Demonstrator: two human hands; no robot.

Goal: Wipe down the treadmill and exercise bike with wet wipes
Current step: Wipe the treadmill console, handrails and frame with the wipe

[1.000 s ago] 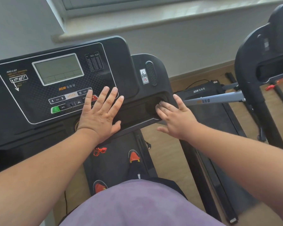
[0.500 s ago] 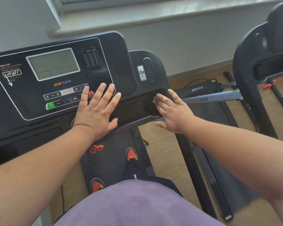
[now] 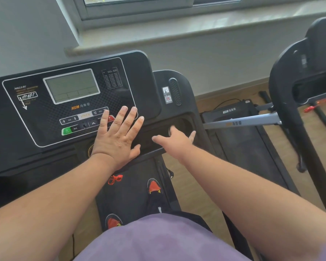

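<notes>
Two hands on treadmill console (image 3: 143,76) | left hand (image 3: 117,136): flat, fingers spread, pressing lower control panel over buttons, holding nothing | right hand (image 3: 175,140): reaching into cup-holder recess (image 3: 183,125), fingertips hidden, grip cannot be told, wipe not visible | second treadmill (image 3: 297,87) at right

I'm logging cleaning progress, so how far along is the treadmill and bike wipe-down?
Nothing visibly proves any surface finished. In hand: the right hand reaches into the treadmill console's right cup recess, any wipe hidden, while the left hand rests flat by the buttons. Left: no exercise bike is identifiable in view.
</notes>
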